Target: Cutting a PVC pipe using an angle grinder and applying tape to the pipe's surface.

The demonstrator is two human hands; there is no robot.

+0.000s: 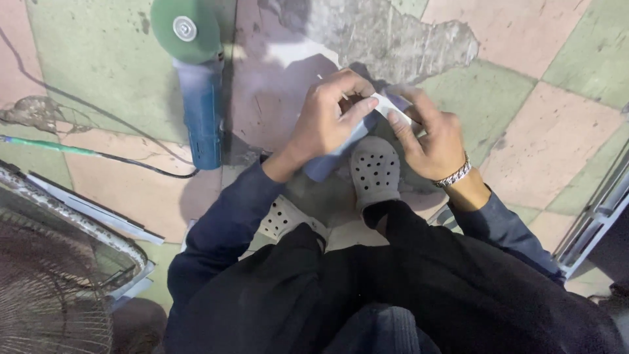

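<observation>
Pale metal, a thin bent strip (pixel 386 103), sits between both hands just above the grey perforated clog (pixel 375 169) on the person's forward foot. The left hand (pixel 327 118) has its grip clenched over a bluish-grey piece (pixel 331 160) that runs down from the fingers toward the wrist, with the thumb pressing on the near end of the strip. The right hand (pixel 429 141) pinches the strip's other end between thumb and forefinger; a silver chain bracelet (pixel 455 175) circles that wrist. How the strip and the bluish piece join cannot be told, since the fingers hide that spot.

A second clog (pixel 283 219) shows lower left, half under the dark trousers. On the floor (pixel 524 124), chequered in worn pink and green tiles with a grey patch of bare cement, a blue angle grinder (pixel 200 98) lies well apart to the left of the hands, its green disc (pixel 185 29) pointing away and its black cord (pixel 131 162) trailing left. A fan grille (pixel 52 288) fills the lower left corner.
</observation>
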